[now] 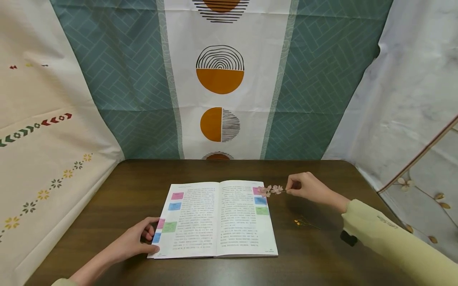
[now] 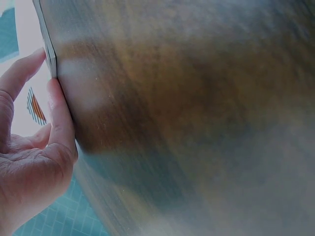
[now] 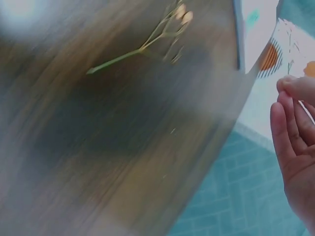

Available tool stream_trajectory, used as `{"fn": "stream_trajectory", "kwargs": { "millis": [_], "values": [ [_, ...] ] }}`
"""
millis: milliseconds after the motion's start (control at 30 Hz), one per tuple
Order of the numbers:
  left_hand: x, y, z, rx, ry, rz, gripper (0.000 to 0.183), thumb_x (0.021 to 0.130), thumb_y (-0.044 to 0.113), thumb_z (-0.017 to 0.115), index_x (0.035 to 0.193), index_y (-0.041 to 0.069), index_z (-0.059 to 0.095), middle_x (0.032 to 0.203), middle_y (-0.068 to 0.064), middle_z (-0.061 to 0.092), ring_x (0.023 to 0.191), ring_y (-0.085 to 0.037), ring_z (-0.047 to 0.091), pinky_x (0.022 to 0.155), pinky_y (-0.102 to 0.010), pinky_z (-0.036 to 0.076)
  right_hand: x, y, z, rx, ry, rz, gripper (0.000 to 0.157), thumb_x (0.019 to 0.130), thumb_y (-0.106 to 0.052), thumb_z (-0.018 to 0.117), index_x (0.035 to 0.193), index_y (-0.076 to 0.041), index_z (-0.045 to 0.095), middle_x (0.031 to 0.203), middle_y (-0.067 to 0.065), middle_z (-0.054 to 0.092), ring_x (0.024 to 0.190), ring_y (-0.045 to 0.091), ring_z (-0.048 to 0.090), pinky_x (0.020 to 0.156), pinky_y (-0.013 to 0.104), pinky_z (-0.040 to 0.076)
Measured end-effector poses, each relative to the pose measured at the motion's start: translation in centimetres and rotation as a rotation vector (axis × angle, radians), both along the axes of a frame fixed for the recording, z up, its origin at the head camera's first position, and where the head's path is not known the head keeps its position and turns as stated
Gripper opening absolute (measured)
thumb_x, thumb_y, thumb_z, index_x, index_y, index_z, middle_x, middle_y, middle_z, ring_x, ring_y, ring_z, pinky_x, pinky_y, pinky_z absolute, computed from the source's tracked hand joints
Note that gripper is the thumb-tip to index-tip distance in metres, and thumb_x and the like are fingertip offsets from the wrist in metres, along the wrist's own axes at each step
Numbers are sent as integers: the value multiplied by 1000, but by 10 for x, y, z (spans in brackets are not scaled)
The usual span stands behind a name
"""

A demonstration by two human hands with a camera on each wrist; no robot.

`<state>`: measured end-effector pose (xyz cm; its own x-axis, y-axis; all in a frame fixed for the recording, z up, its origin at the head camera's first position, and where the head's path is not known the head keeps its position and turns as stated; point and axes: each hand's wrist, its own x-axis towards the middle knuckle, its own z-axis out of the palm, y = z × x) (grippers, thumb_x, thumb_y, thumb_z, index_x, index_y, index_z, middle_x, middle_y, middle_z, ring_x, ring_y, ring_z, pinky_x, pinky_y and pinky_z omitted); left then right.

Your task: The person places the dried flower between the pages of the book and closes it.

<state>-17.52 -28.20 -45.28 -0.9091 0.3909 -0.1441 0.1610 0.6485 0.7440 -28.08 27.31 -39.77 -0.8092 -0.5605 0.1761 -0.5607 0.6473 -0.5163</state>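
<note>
Patterned cloths (image 1: pixel 143 59) are hanging behind and beside the dark wooden surface (image 1: pixel 200 274), where a book (image 1: pixel 247 226) is lying open. The left hand (image 1: pixel 134 240) is holding its left edge, which should be steadying it. The right hand (image 1: pixel 308 188) is making a narrow, pinching grip on the pink flowers (image 1: pixel 277 189), which are showing over the book's right edge; a light touch should be sparing them. A yellow sprig (image 1: pixel 298 222) is lying right of the book.

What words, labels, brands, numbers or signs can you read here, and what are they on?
None can be read.
Open book: printed lines and page-corner marks, too small to read.
Coloured notes on its pages: text too small to read.
Hanging cloth: patterns, no lettering visible.
</note>
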Motion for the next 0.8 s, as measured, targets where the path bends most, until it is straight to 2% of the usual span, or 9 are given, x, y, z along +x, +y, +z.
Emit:
{"fn": "stream_trajectory", "kwargs": {
  "millis": [133, 300, 567, 800],
  "values": [
    [-1, 0, 0, -7, -4, 0, 84, 76, 25, 84, 141, -5, 40, 96, -7, 50, 83, -2, 48, 70, -20, 40, 1, -14, 3, 7, 10, -14, 6, 86, -9, 74, 90, -13, 75, 88, -2, 74, 71, 0, 61, 64, 21, 52],
    [0, 0, -2, -5, 4, -5, 84, 76, 24, 84, 140, -6, 40, 96, -6, 50, 83, -2, 48, 70, -20, 40, 6, -33, 7, -2, -20, -33, 11, 86, -9, 74, 96, -9, 78, 95, 3, 77, 75, 4, 64, 65, 22, 52],
    [1, -1, -2, 4, 9, -9, 83, 77, 22, 84, 141, -7, 39, 96, -6, 50, 83, -2, 47, 70, -21, 40, 13, -61, 8, -35, -77, -75, 11, 86, -8, 74, 96, -10, 78, 96, 2, 76, 79, 8, 63, 66, 22, 50],
    [0, 0, 1, -24, -15, 8, 84, 76, 23, 84, 142, -5, 39, 95, -6, 50, 82, -4, 47, 70, -20, 39, 14, -79, 12, -71, -161, -81, 9, 88, -10, 73, 95, -10, 78, 94, 3, 75, 63, 11, 53, 57, 25, 46]
  ]
}}
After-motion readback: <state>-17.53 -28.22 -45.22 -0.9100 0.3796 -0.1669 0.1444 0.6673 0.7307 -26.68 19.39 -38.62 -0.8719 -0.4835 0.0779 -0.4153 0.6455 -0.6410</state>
